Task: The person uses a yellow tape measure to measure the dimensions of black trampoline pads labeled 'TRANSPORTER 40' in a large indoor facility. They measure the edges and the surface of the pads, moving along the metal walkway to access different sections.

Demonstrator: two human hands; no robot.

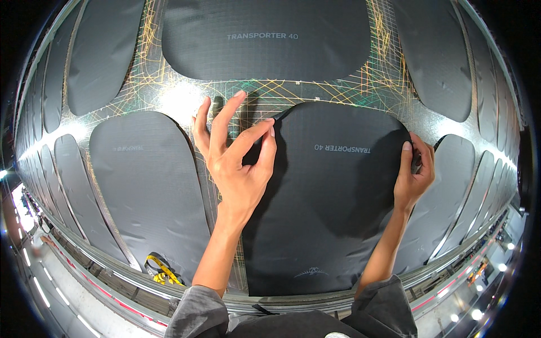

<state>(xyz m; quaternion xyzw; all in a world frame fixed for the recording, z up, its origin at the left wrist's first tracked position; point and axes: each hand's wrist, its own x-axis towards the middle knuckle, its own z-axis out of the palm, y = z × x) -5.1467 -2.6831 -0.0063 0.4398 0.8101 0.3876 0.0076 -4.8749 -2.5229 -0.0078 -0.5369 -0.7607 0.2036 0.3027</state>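
A dark grey cut fabric panel with rounded far corners lies on the cutting table in front of me. My left hand pinches its far left corner between thumb and forefinger, the other fingers spread upward. My right hand grips the panel's right edge, fingers curled over it. Both corners look slightly lifted off the table surface.
Several more dark grey cut panels lie around: one at the left, a wide one at the far side, others at the right. The cutting surface shows yellow and green grid lines. A yellow measuring tape lies at the near edge.
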